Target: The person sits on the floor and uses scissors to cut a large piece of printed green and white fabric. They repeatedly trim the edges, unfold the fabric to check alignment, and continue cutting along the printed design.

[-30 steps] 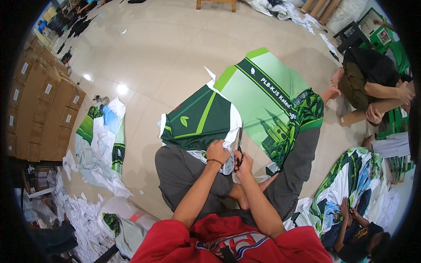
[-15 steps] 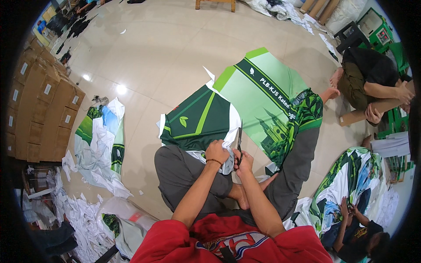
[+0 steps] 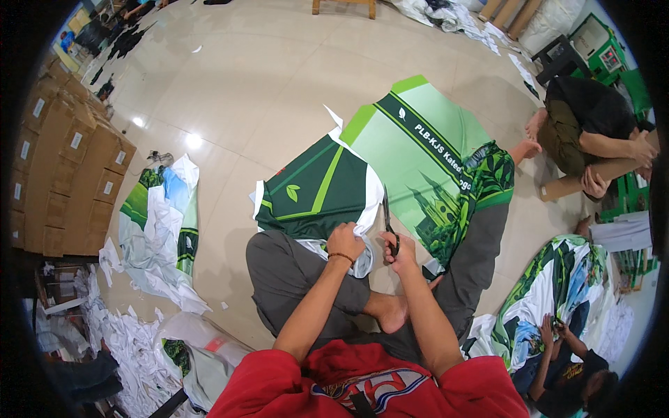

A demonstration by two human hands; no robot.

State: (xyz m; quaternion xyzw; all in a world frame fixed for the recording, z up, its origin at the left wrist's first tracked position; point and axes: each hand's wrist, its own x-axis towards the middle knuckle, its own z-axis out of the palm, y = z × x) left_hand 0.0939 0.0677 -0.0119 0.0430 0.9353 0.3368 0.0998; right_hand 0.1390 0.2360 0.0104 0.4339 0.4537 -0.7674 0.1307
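A dark green fabric panel with light green stripes and white margins lies over my bent left knee. Near its lower right corner, my left hand is closed on the panel's white edge. My right hand grips black scissors, whose blades point away from me, just right of that white edge. The blades look nearly closed. Beyond and to the right, a light green printed panel is spread on the floor, partly under the dark one. A dark leafy piece rests along my right shin.
Another printed fabric pile lies on the floor at left, before stacked cardboard boxes. White scraps heap at lower left. At right, one person holds a cardboard tube; below, another handles patterned cloth.
My right hand has moved a little to the right with the scissors, away from the fabric edge. My left hand has stayed in place on the panel.
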